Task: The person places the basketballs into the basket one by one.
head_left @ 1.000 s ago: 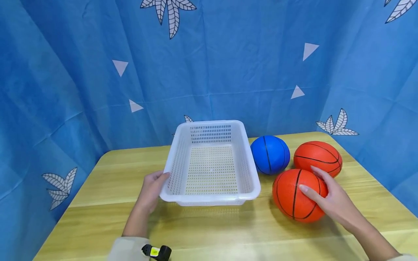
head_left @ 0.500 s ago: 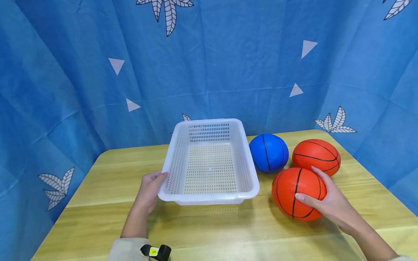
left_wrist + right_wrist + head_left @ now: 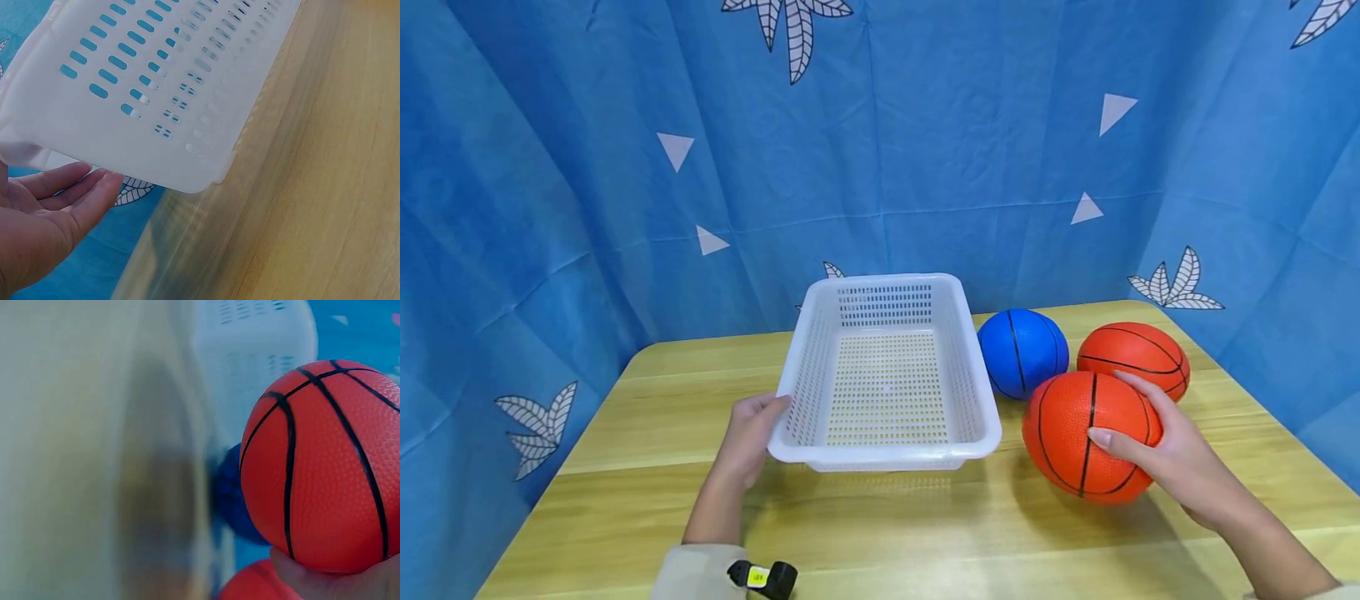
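Note:
A white perforated plastic basket (image 3: 887, 455) sits mid-table with nothing in it. My left hand (image 3: 748, 442) grips its left rim near the front corner, thumb on top; in the left wrist view, the thumb and fingers of the left hand (image 3: 56, 219) meet at the basket's edge. My right hand (image 3: 1183, 462) grips a red toy basketball (image 3: 1063, 433) from its right side, thumb across the front. That ball hangs just over the table, its shadow below. The right wrist view has the held basketball (image 3: 331, 469) large, with fingers under its lower edge.
A blue toy basketball (image 3: 1021, 354) rests close against the basket's right side. Behind the held ball lies a second red basketball (image 3: 1138, 354), partly hidden. A blue patterned curtain (image 3: 925, 167) hangs behind the wooden table (image 3: 625, 442).
The right hand has lifted the red basketball slightly off the table. The left hand and the basket keep their place; the view shifts a little.

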Demonstrator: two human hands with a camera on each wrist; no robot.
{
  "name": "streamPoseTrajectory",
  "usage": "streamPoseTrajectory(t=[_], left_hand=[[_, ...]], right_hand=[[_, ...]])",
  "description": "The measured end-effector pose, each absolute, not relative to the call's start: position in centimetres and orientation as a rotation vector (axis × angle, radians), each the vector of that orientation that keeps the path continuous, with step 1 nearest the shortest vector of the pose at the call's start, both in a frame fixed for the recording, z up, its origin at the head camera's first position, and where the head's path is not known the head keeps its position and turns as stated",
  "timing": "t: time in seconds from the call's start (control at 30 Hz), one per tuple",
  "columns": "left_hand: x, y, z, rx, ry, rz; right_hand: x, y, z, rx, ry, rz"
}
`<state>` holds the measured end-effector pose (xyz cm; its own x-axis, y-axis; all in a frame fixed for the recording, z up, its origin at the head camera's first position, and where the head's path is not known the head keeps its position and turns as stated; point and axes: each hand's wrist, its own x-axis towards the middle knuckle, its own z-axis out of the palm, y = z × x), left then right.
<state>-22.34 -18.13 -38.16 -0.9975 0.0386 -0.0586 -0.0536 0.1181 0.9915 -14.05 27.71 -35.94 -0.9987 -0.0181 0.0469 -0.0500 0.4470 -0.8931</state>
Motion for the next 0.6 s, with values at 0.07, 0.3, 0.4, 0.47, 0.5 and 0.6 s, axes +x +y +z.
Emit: streamPoseTrajectory(t=[0.07,0.3,0.4,0.47,0.5,0.6], left_hand=[[-22.3,-18.1,-38.2,-0.012,2.29,2.046],[-22.3,-18.1,-38.1,-0.018,2.293,2.038],[-22.3,-18.2,-38.0,-0.01,2.296,2.037],[-22.3,-18.1,-38.0,-0.002,2.296,2.033],[-22.3,-18.1,-38.0,0.001,2.296,2.031],[-22.2,-18.2,-38.1,0.008,2.298,2.029]], right_hand=[[-14.1,27.5,-35.1,0.124,-2.586,1.661],[-15.0,24.8,-31.4,0.296,-2.448,1.711],[-15.7,23.0,-29.9,0.334,-2.453,1.711],[-16.3,21.7,-29.3,0.352,-2.47,1.71],[-16.7,21.0,-29.1,0.358,-2.479,1.714],[-18.1,18.8,-29.0,0.373,-2.509,1.74]])
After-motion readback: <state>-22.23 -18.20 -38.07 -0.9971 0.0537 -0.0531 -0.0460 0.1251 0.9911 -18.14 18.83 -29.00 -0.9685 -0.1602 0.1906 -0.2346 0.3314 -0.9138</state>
